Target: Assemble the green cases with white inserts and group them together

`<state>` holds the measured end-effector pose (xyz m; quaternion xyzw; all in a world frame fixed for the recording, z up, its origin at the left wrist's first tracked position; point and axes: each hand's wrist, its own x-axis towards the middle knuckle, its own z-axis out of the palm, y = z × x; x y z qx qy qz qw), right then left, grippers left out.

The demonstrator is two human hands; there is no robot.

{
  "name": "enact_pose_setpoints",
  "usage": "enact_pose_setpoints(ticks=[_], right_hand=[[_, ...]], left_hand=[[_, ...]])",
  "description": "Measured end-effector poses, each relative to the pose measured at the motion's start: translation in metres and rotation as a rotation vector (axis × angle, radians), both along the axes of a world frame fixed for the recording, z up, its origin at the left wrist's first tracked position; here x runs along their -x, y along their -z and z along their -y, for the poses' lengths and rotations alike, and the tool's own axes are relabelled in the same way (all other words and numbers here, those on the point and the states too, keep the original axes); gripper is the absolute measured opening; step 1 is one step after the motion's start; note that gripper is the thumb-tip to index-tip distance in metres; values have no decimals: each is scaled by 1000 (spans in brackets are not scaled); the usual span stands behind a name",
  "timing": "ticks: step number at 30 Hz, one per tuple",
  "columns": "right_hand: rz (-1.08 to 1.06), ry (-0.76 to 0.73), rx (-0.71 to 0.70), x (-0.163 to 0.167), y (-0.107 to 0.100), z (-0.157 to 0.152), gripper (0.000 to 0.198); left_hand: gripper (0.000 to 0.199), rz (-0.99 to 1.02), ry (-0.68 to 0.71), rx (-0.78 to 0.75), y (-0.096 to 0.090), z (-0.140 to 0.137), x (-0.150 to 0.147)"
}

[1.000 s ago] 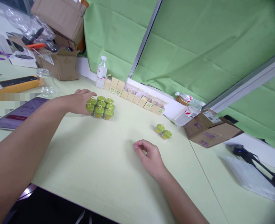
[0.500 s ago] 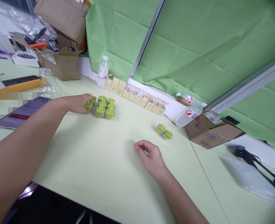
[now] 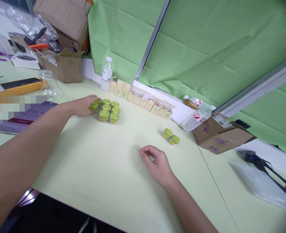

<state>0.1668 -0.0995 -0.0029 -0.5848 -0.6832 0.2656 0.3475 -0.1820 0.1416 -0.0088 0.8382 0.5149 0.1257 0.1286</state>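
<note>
My left hand reaches to the far left of the table, its fingers closed round a small clear jar with a green lid; another green lid shows just behind it, partly hidden by the fingers. Right beside them stands a cluster of matching green-lidded jars, each with a pale loop on top. My right hand rests on the table, fingers curled and thumb against the index finger, with nothing visible in it. Beyond it are two more such jars, the nearer to me being this one.
A row of small cream boxes lines the wall behind, beside a water bottle. To the left are a phone, a glass jar and a power strip. A cardboard box and a plastic bag lie right.
My left hand has shifted slightly to the right with the green-lidded jar, nearer the cluster. My right hand has stayed in place.
</note>
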Motion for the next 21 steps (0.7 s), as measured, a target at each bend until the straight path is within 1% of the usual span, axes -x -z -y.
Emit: enact_pose_setpoints(ticks=[11,17,21], right_hand=[[5,8,2,-1,1,0,15],[4,-9,2,-1,1,-1,14],[3,-11,6,-1,0,0,14]], left_hand=[[89,32,42,-24,2,0,-2],[99,139,32,3,8,-2,-1],[105,173,5,0,13,-4,-5]])
